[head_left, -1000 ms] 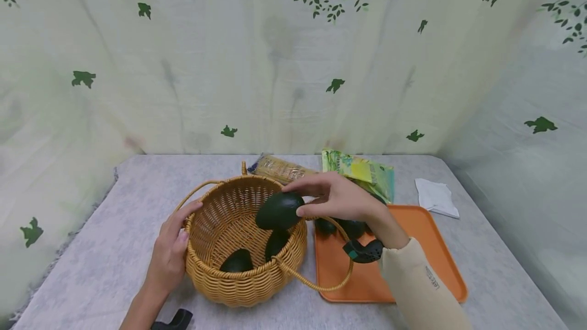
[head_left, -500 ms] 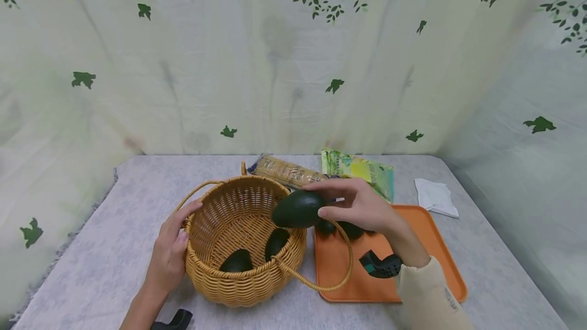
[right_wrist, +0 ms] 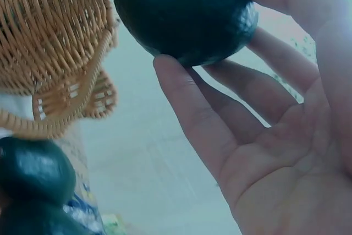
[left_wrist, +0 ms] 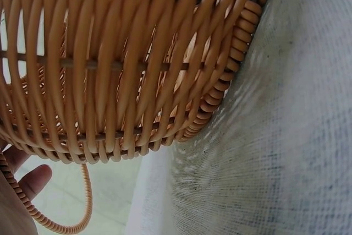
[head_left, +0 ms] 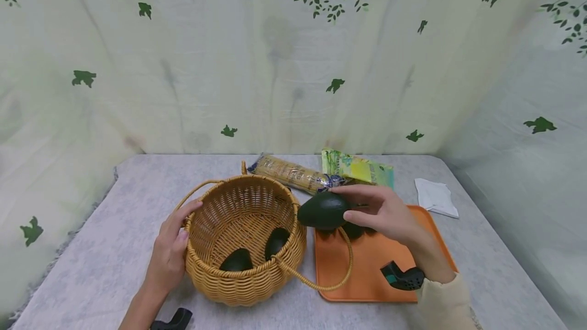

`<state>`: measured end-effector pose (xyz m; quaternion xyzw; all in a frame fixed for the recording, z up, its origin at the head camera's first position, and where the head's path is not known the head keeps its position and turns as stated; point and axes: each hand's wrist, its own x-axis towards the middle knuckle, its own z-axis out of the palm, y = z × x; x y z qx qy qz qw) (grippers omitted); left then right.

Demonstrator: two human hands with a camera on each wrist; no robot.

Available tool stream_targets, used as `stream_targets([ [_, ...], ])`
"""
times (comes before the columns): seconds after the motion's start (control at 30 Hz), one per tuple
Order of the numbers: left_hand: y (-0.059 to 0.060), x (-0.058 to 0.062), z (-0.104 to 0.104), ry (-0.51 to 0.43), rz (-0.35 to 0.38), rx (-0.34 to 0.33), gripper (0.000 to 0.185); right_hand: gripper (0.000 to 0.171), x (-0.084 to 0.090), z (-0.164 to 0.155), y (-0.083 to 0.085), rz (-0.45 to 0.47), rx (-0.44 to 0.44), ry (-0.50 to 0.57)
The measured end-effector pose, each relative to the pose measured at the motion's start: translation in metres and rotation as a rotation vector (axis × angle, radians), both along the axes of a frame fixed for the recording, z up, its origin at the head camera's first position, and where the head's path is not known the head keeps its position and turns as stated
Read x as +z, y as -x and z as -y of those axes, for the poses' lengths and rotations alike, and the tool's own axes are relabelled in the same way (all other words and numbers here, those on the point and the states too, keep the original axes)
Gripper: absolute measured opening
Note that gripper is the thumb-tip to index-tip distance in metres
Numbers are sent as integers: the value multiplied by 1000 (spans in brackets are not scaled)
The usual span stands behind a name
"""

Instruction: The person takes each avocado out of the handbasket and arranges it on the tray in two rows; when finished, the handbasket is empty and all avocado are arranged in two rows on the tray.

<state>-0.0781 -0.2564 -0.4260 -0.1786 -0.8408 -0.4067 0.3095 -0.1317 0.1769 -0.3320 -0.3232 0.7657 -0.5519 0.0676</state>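
Observation:
My right hand pinches a dark green avocado between thumb and fingers, just right of the wicker basket and above the orange tray's left part. The right wrist view shows that avocado at my fingertips, off the palm. My left hand grips the basket's left rim, its fingertips over the edge; the left wrist view catches only part of that hand beside a handle. Inside the basket lie two avocados, one near the front and one at the right wall.
More avocados sit on the orange tray, partly hidden by my right hand. A noodle packet and a green-yellow bag lie behind. A white packet is at right. One basket handle overhangs the tray.
My right hand has carried the avocado rightward, from over the basket's inside to beyond its right rim. The left hand and basket stay where they were.

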Motion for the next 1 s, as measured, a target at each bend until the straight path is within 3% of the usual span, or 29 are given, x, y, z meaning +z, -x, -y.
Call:
stream_targets([
  [0.37,0,-1,1,4,15,0,56,43,-3,-31,-6,-32,-135,-46],
  [1.0,1,-2,2,17,21,9,56,40,-11,-63,5,43,-191,-229],
])
